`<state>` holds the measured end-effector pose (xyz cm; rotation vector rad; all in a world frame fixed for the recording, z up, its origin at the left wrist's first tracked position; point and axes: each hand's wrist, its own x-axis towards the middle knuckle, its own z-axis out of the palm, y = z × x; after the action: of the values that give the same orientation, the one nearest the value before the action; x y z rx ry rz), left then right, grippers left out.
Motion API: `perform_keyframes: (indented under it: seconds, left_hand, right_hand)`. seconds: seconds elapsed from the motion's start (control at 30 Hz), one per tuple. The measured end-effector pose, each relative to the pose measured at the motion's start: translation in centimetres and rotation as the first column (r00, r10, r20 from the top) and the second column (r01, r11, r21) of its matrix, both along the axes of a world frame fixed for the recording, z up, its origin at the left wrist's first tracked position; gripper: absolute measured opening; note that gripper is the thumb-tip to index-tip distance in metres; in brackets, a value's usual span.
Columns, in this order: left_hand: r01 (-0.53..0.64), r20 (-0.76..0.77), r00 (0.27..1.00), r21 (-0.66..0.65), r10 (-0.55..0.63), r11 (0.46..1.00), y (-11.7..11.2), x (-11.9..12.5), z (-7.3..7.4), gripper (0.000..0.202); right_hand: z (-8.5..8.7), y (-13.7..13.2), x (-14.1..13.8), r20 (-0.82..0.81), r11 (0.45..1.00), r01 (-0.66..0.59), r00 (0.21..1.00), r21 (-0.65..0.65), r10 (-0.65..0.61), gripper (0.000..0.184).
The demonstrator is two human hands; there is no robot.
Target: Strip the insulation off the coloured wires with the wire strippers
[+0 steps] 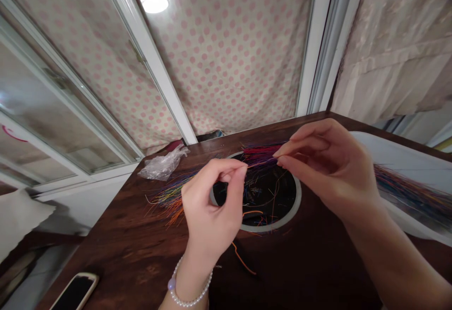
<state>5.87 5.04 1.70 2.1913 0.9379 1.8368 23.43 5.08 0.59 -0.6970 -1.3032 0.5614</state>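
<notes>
My left hand (210, 202), wearing a pearl bead bracelet (187, 286), pinches thin multicoloured strands between thumb and fingers. My right hand (325, 169) pinches the red and purple end of the strand bundle (261, 155) from the other side. The orange and yellow ends of the strands (167, 202) fan out past my left hand. Both hands hover above a round black hole with a grey rim (287, 211) in the dark wooden table (123, 253). A loose orange strand (243, 260) lies on the wood below.
A smartphone (74, 293) lies at the table's near left corner. A crumpled clear plastic bag (162, 165) sits at the far left edge. A white tray (413, 192) with long coloured strands stands at the right. Polka-dot cloth (229, 51) hangs behind the table.
</notes>
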Motion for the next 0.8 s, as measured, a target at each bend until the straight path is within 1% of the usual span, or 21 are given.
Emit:
perform_keyframes:
  seconds: [0.07, 0.17, 0.23, 0.3, 0.37, 0.4, 0.5, 0.53, 0.57, 0.6, 0.63, 0.73, 0.8]
  left_hand:
    - [-0.011, 0.051, 0.999, -0.087, 0.016, 0.996, 0.0, -0.1, 0.2, 0.013]
    - [-0.013, 0.094, 0.995, -0.166, 0.029, 0.986, 0.0, 0.1, 0.4, 0.014]
    - [-0.003, 0.117, 0.993, -0.199, 0.027, 0.98, 0.0, 0.3, 0.4, 0.014]
    - [0.034, 0.138, 0.99, -0.251, 0.001, 0.967, -0.1, 0.4, 0.4, 0.015]
    - [0.113, 0.168, 0.984, -0.319, -0.061, 0.941, -0.1, 0.5, 0.4, 0.016]
    - [0.168, 0.192, 0.976, -0.351, -0.104, 0.921, -0.2, 0.4, 0.3, 0.017]
    - [0.345, 0.281, 0.928, -0.408, -0.244, 0.845, -0.2, 0.1, 0.3, 0.018]
    - [0.386, 0.304, 0.912, -0.41, -0.276, 0.826, -0.2, 0.0, 0.3, 0.018]
    - [0.406, 0.317, 0.902, -0.401, -0.292, 0.821, -0.2, -0.1, 0.3, 0.018]
    - [0.402, 0.318, 0.903, -0.385, -0.289, 0.831, -0.2, -0.1, 0.3, 0.017]
    - [0.374, 0.306, 0.913, -0.36, -0.27, 0.855, -0.2, -0.1, 0.3, 0.017]
    - [0.201, 0.21, 0.966, -0.256, -0.149, 0.945, -0.4, 0.2, 0.3, 0.018]
    - [0.11, 0.137, 0.987, -0.181, -0.086, 0.977, -0.6, 0.5, 0.2, 0.017]
  right_hand:
    - [-0.3, -0.1, -0.4, 0.046, 0.994, 0.014, 0.999, 0.11, -0.019, 0.028]
    - [-0.6, -0.2, -0.9, 0.057, 0.966, 0.116, 0.99, 0.233, -0.132, 0.032]
    - [-0.9, -0.2, -1.3, 0.051, 0.927, 0.205, 0.971, 0.313, -0.232, 0.034]
    - [-1.0, -0.2, -1.6, 0.034, 0.866, 0.273, 0.948, 0.42, -0.315, 0.037]
    - [-1.2, -0.1, -1.6, 0.025, 0.809, 0.305, 0.93, 0.502, -0.366, 0.039]
    - [-1.2, 0.0, -1.6, 0.035, 0.791, 0.309, 0.923, 0.527, -0.384, 0.039]
    - [-1.5, 0.2, -1.5, 0.092, 0.77, 0.307, 0.9, 0.559, -0.426, 0.042]
    - [-1.5, 0.2, -1.4, 0.102, 0.768, 0.307, 0.896, 0.562, -0.433, 0.042]
    - [-1.6, 0.3, -1.4, 0.105, 0.768, 0.309, 0.894, 0.561, -0.436, 0.043]
    - [-1.6, 0.4, -1.4, 0.1, 0.764, 0.315, 0.892, 0.563, -0.441, 0.043]
    - [-1.6, 0.4, -1.5, 0.103, 0.761, 0.317, 0.888, 0.566, -0.447, 0.044]
    - [-1.2, 0.2, -1.7, 0.163, 0.76, 0.332, 0.855, 0.559, -0.493, 0.043]
    - [-0.8, -0.1, -1.7, 0.223, 0.784, 0.347, 0.829, 0.514, -0.513, 0.038]
